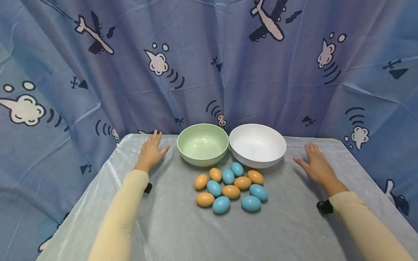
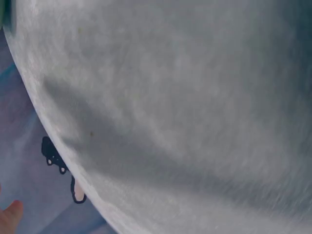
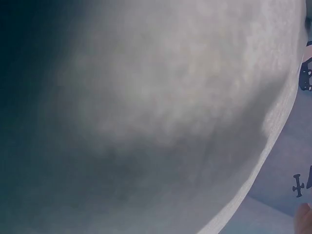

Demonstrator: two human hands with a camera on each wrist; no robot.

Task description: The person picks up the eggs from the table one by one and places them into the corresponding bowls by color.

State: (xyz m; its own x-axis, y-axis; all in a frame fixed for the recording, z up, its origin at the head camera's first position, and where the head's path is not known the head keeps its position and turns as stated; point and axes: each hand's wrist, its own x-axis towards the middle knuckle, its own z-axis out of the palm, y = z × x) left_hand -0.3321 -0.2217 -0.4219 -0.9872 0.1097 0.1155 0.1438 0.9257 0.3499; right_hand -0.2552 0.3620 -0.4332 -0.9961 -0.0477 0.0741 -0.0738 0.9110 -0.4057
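Note:
My left hand [image 1: 151, 151] is left of the green bowl [image 1: 203, 145], its fingers extended and nothing in them. On the other side, my right hand [image 1: 316, 165] spreads its fingers to the right of the white bowl [image 1: 258, 145], also holding nothing. Both bowls stand side by side at the back, and their insides look bare. In front of them lies a loose group of several orange eggs [image 1: 205, 199] and several blue eggs [image 1: 251, 203]. Only a fingertip [image 2: 11, 214] enters the left wrist view, and a blurred fingertip [image 3: 303, 219] the right wrist view.
A grey cloth [image 1: 183, 232] covers the table. Behind it hangs a blue curtain [image 1: 196, 87] printed with airplanes and clouds, close to the table's back edge. Dark wrist cameras sit under both sleeves, the right camera [image 1: 324, 207] showing more plainly.

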